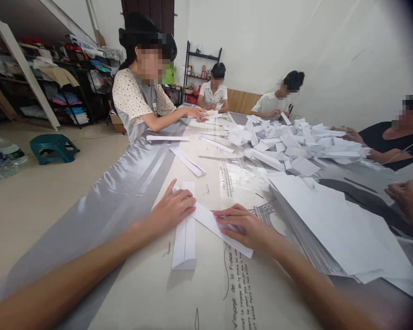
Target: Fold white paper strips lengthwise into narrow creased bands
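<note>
Shelves [37, 68] of folded cloth and a green stool [53, 146] are seen at the far left, beside a long table [131, 183] covered in a printed cloth. Near the table's near edge, a folded strip [185, 233] is laid with its long axis running away from the person. The left hand [172, 208] is pressed flat on its upper part, fingers spread, nothing gripped. A second strip [223, 231] is crossed over the first, its long axis slanting toward the near right; it is pinned under the right hand [248, 227], palm down, fingers extended rather than closed. Further right, a stack of sheets [337, 224] is spread toward the right edge, with a heap [296, 142] of folded pieces behind it. Co-workers' faces are blurred, and another hand [408, 199] is cut off at the right.
</note>
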A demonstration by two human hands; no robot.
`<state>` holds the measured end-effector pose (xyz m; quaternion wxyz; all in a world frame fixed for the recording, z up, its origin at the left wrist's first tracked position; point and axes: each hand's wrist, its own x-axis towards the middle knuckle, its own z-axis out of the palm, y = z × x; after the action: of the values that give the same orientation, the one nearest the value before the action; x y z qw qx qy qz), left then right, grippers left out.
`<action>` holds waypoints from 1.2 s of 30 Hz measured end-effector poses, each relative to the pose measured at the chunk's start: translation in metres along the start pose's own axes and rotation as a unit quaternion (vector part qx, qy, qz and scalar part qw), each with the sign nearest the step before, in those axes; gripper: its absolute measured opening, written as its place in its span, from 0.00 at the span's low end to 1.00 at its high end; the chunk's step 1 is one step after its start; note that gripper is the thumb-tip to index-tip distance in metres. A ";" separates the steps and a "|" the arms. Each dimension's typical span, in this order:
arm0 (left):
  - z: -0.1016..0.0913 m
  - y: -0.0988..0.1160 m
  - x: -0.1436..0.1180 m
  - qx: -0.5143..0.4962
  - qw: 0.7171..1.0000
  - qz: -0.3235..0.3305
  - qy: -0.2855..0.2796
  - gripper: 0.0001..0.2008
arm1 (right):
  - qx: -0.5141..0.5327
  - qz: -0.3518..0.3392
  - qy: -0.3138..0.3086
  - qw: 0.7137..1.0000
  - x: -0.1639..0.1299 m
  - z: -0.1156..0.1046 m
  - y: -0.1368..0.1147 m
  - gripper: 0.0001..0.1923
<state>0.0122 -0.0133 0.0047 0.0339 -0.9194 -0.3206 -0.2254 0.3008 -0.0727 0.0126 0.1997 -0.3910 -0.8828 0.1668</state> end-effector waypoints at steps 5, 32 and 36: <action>0.002 0.001 0.000 0.051 0.998 0.032 0.021 0.14 | -0.005 -0.002 0.011 1.000 0.000 0.001 -0.001 0.10; 0.007 -0.005 -0.004 -0.068 0.997 0.017 0.014 0.12 | 0.014 0.016 -0.004 1.000 0.001 0.002 -0.014 0.15; 0.000 -0.007 -0.004 -0.097 0.990 0.096 -0.028 0.17 | 0.010 0.010 -0.007 1.000 0.001 0.002 -0.012 0.16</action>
<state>0.0050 -0.0100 0.0027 -0.0430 -0.9507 -0.2084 -0.2257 0.2922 -0.0800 0.0168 0.1958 -0.3963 -0.8786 0.1808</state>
